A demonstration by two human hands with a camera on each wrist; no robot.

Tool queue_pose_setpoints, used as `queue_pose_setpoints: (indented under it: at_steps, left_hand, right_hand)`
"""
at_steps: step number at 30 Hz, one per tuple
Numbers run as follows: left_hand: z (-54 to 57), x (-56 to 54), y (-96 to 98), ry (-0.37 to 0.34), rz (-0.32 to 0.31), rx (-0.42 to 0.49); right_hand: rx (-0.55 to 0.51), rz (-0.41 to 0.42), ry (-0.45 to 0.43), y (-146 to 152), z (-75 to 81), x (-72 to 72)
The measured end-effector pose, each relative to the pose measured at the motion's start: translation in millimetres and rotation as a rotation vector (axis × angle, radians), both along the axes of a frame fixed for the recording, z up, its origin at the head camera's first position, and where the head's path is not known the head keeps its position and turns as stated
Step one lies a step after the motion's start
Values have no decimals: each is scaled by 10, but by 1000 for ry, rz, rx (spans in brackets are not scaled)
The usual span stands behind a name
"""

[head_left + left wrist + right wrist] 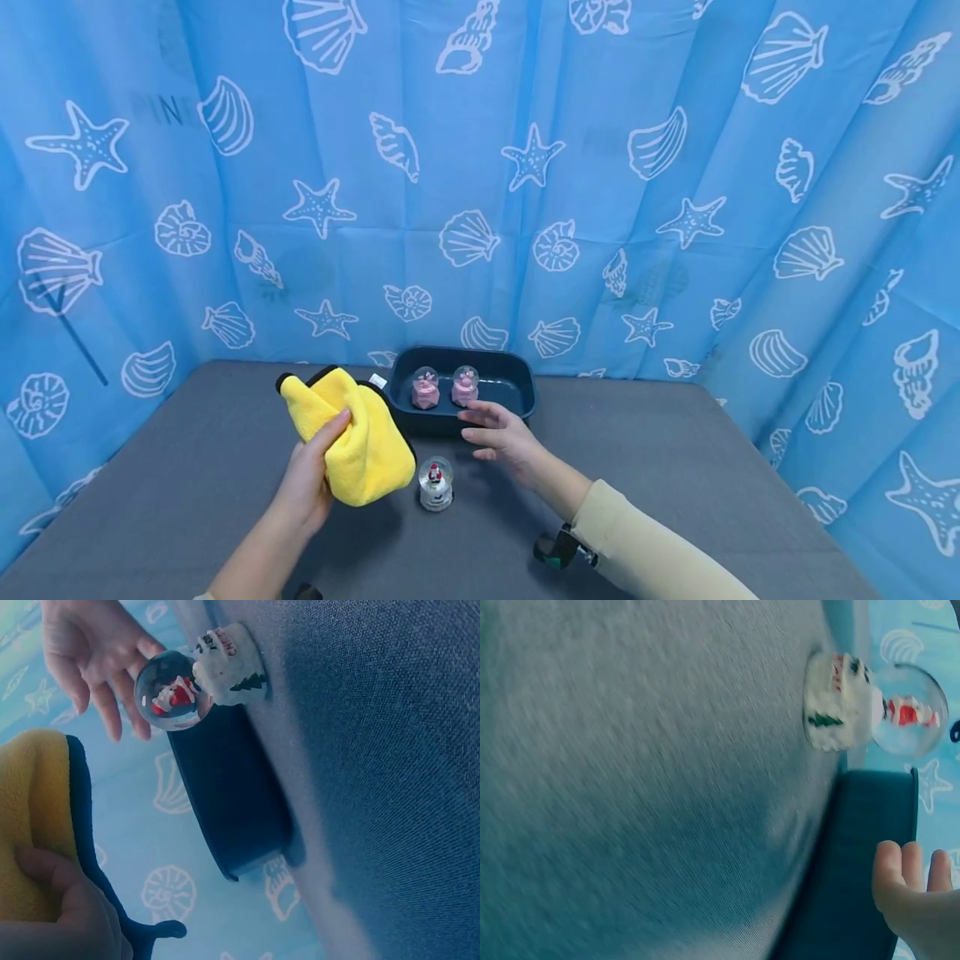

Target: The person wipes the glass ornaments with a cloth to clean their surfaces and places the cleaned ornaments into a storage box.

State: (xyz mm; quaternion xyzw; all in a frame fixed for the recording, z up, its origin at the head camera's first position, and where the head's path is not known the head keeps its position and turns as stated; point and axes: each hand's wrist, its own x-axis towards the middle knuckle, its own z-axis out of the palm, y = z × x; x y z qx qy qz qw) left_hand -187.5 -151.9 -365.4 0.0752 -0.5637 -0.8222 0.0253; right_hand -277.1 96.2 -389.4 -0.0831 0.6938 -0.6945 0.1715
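My left hand (307,479) grips a folded yellow cloth (367,442) with black edging, thumb pressed on its face, raised above the table. My right hand (506,442) hovers with fingers spread and nothing in it, in front of the dark blue tray (517,387). Between the hands, a snow globe (436,483) with a white base and a red-clad figure inside stands upright on the table; the left wrist view shows a green tree on the base of this snow globe (232,664). Two pink snow globes, a left one (425,388) and a right one (465,386), stand inside the tray.
A grey cloth-covered table (637,450) lies under everything. Behind it hangs a blue curtain (480,208) printed with white shells and starfish. The tray stands at the table's far edge, close to the curtain. A small white tag (378,381) shows beside the yellow cloth.
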Motion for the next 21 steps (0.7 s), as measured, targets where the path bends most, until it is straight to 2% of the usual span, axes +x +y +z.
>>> queue_pose_setpoints:
  at_steps: [12, 18, 21]
  left_hand:
    - [11, 8, -15, 12, -2, 8]
    - [6, 7, -26, 11, -8, 15]
    - [3, 9, -35, 16, -11, 19]
  right_hand:
    - [85, 224, -67, -129, -145, 106]
    - [109, 324, -76, -136, -180, 83]
    - [174, 376, -73, -120, -190, 43]
